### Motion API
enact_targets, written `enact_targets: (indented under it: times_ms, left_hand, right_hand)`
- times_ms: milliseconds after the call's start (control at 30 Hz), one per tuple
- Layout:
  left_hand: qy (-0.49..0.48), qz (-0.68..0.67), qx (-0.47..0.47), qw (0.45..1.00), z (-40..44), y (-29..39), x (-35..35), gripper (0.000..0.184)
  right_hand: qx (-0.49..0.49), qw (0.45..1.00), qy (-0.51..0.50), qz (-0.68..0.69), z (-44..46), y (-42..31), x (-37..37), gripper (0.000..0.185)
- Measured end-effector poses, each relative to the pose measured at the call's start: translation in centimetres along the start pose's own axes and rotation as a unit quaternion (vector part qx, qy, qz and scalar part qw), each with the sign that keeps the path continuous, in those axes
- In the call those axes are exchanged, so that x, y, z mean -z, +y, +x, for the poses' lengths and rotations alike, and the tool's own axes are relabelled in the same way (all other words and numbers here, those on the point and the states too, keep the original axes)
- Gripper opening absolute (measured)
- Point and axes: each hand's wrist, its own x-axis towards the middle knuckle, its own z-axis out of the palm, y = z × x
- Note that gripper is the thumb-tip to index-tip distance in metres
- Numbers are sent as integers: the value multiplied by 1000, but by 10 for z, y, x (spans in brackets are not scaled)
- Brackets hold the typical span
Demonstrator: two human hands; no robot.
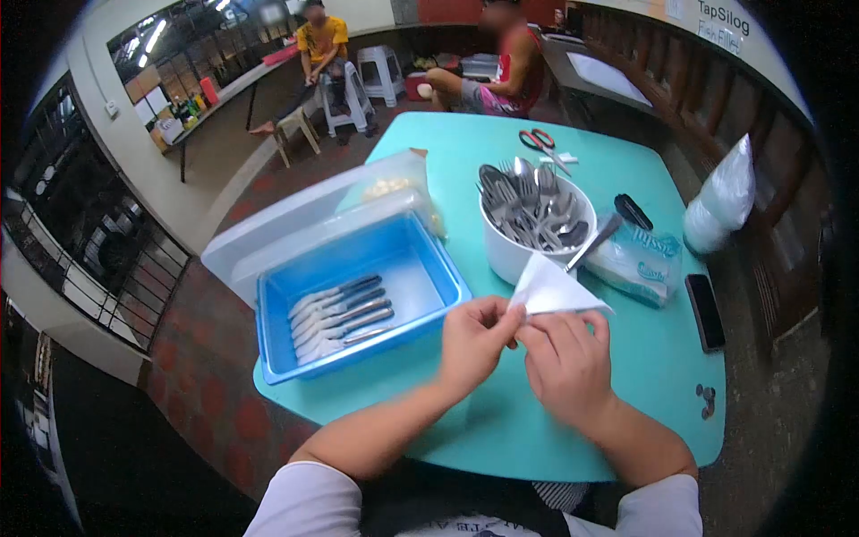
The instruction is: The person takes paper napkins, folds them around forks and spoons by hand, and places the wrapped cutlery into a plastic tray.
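A white napkin (559,291) is pinched between both hands in front of the white bucket, with a metal utensil handle (595,240) sticking out above it toward the upper right. My left hand (479,340) grips the napkin's lower left corner. My right hand (568,358) holds its lower edge with bent fingers. Spoons and forks (532,201) fill the white bucket (514,255). To the left, several napkin-wrapped utensils (335,318) lie side by side in a blue tray (420,259). A plastic pack of tissues (640,264) rests right of the bucket.
Red-handled scissors (541,141) lie behind the bucket on the turquoise table (501,430). A phone (705,311), coins (707,401) and a black object (633,211) are at the right. A white lid (313,210) leans behind the tray. Two people sit beyond the table.
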Motion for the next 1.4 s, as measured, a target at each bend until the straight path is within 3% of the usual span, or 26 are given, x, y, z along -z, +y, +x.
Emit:
enact_targets:
  times_ms: [333,633,900,1033,1167,1400]
  left_hand:
    - [17,87,-42,995,1,-2,-2,23]
    - [42,74,-42,996,6,-8,3,22]
    - [35,141,-37,989,8,-5,7,23]
    - [16,87,-20,996,8,-10,3,22]
    - [3,15,1,1000,10,-15,1,22]
    - [2,55,0,999,8,-10,0,22]
  right_hand:
    - [12,999,-21,-33,-5,10,6,20]
    - [-18,996,-62,-60,-6,5,5,16]
    - [-16,996,-53,-75,-4,1,4,26]
    - [-37,995,-67,-68,-5,-1,-6,31]
    - [-31,996,-47,-70,-2,1,-8,20]
    - [-17,997,-46,-58,-5,5,-10,16]
